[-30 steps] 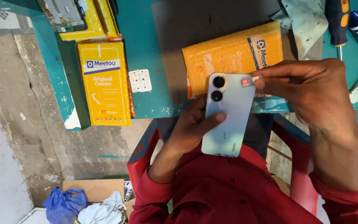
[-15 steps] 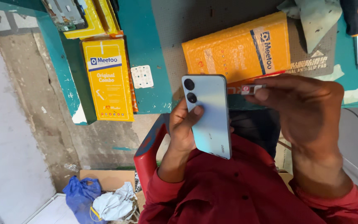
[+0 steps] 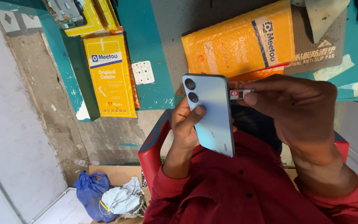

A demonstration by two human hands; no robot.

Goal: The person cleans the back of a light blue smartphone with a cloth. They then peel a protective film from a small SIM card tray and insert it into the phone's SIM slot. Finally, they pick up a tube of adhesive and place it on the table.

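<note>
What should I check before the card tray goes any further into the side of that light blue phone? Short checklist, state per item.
1. Phone gripped: ok. The left hand wraps it from behind, one finger across the back under the two lenses.
2. Tray pinched: ok. The right hand holds it between its fingertips.
3. Tray at the phone's side edge: ok. It sits level with the upper part of that edge, near the lenses.
4. Tray lined up with its slot: cannot tell. The slot is not visible.
5. Card seated flat in tray: cannot tell. Too small, partly covered.
6. Support below the phone: not ok. It is held off the teal bench, above the lap.
</note>
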